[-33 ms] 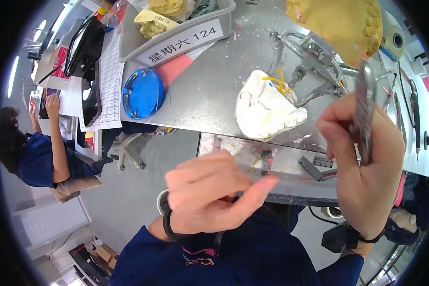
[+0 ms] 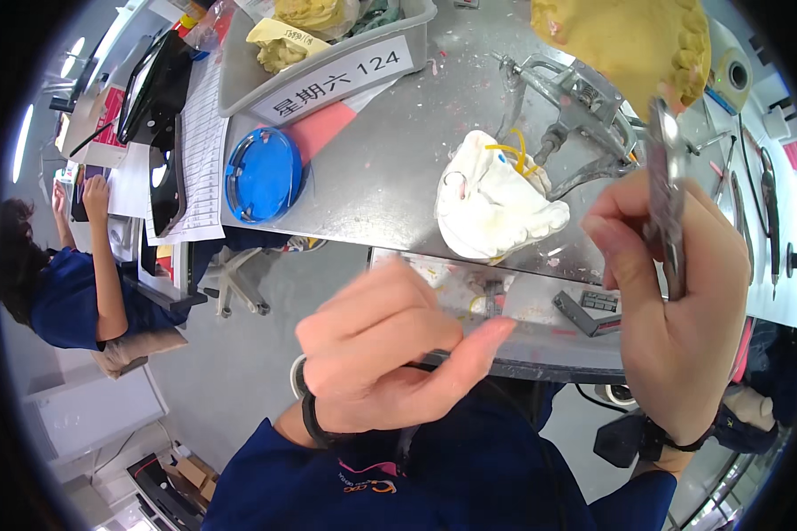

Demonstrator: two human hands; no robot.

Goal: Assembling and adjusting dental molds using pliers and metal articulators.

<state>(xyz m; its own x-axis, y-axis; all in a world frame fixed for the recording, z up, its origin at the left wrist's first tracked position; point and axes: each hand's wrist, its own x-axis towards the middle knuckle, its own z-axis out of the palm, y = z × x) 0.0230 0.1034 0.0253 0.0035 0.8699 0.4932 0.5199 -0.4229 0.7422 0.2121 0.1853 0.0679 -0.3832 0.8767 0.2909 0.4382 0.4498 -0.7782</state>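
My left hand [image 2: 385, 354] is in front of the bench edge, fingers curled in and thumb stretched to the right. Whatever it may hold is hidden. Raised at the right, my right hand [image 2: 677, 292] is closed round a plier-like metal tool [image 2: 667, 190], which stands upright and is blurred. Between and beyond my hands, a white plaster dental model [image 2: 487, 208] lies on the metal bench [image 2: 372, 159]. Yellow wax-like strips [image 2: 521, 152] stick up from its far side. Behind it stands a grey metal articulator [image 2: 584, 102].
A blue round dish [image 2: 263, 177] and a grey bin [image 2: 328, 93] of plaster models occupy the bench's left. A yellow scalloped piece [image 2: 629, 44] lies far right. Below the bench edge, an open drawer [image 2: 540, 332] holds scraps. Another person [image 2: 71, 283] sits at the left.
My left hand has shifted slightly to the left. The metal tool in my right hand has tilted a little, its top moving left. The dental model stays in place.
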